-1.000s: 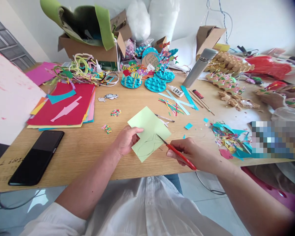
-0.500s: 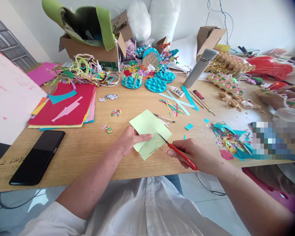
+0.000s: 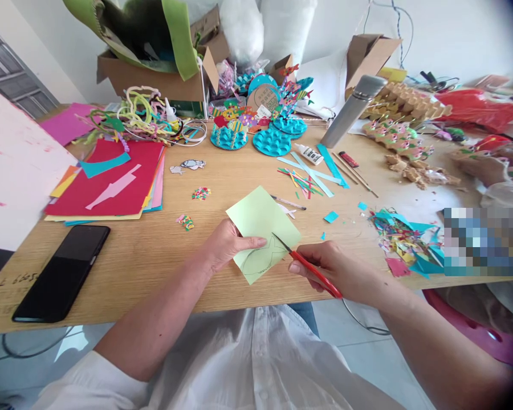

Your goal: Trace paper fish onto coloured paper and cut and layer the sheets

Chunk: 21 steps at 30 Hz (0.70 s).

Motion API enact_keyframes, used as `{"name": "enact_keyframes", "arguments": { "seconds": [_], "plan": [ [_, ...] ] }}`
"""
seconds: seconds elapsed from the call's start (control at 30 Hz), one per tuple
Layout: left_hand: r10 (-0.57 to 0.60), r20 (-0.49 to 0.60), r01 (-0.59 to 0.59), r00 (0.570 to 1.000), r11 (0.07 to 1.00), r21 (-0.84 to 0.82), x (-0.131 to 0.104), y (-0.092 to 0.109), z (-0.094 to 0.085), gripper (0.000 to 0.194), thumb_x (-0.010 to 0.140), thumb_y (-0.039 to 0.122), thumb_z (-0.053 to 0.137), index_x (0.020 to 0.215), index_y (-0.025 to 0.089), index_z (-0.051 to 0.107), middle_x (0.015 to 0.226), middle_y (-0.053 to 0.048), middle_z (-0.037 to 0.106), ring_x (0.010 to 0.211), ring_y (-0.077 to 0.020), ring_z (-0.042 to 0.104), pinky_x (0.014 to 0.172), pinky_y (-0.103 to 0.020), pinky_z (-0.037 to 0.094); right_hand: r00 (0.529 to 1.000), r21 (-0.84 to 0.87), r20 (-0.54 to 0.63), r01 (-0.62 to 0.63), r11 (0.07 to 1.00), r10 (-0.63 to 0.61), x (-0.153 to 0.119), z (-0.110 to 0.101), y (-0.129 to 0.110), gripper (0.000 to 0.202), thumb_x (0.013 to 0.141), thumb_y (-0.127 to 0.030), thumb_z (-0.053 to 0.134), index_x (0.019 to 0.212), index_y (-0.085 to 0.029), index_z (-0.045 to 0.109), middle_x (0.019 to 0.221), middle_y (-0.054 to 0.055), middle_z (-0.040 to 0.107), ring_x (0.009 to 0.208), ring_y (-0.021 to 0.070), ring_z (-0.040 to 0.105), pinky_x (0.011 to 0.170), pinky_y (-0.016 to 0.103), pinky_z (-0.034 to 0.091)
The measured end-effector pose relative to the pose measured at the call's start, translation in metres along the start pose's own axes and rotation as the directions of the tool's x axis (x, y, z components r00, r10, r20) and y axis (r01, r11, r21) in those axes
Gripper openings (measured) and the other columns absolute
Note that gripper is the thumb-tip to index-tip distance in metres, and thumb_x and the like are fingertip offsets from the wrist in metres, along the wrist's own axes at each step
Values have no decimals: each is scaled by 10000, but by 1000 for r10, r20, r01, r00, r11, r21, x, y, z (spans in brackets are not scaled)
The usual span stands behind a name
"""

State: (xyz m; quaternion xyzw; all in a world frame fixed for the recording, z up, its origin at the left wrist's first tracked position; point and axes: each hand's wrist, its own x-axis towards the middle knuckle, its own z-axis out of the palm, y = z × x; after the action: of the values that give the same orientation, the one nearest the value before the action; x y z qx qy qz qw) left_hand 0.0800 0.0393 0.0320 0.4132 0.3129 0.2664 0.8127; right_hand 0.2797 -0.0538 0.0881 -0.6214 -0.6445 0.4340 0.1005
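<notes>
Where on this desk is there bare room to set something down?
Two patches look bare: one between the phone, the coloured paper stack and the left forearm; another between the turquoise bases, the paper bits and the light green sheet. It's crowded along the back and on the right, with paper scraps and egg cartons.

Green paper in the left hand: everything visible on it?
The green paper is a pale, thin, roughly four-sided sheet, fairly flat, one corner pointing away from the person. Thin dark lines on its nearer part draw an outline with a pointed peak. The left hand grips its left side, thumb on top. Scissors meet it from the right; how far any cut runs is unclear.
</notes>
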Motion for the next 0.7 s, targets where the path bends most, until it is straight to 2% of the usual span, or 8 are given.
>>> {"name": "enact_keyframes", "arguments": {
  "seconds": [0.5, 0.7],
  "plan": [
    [2, -3, -2, 1000, 1000, 16, 0, 0, 0, 487, 554, 239, 888, 1002, 158, 715, 989, -105, 758, 1113, -327, 649, 866, -376, 538, 1000, 51, -11, -21, 998, 21, 3, 4, 9, 501, 856, -630, 487, 595, -210, 407, 494, -19, 464, 446, 92, 397, 429, 236, 270],
    [-4, 10, 3, 1000, 999, 35, 1, -1, -1, 484, 560, 238, 887, 1006, 166, 714, 1002, -100, 757, 1106, -324, 654, 853, -374, 543, 1000, 9, -10, 3, 1000, -3, 4, 5, 10, 474, 882, -584, 475, 601, -208, 410, 496, -22, 467, 454, 93, 408, 439, 238, 267]
  ]
}}
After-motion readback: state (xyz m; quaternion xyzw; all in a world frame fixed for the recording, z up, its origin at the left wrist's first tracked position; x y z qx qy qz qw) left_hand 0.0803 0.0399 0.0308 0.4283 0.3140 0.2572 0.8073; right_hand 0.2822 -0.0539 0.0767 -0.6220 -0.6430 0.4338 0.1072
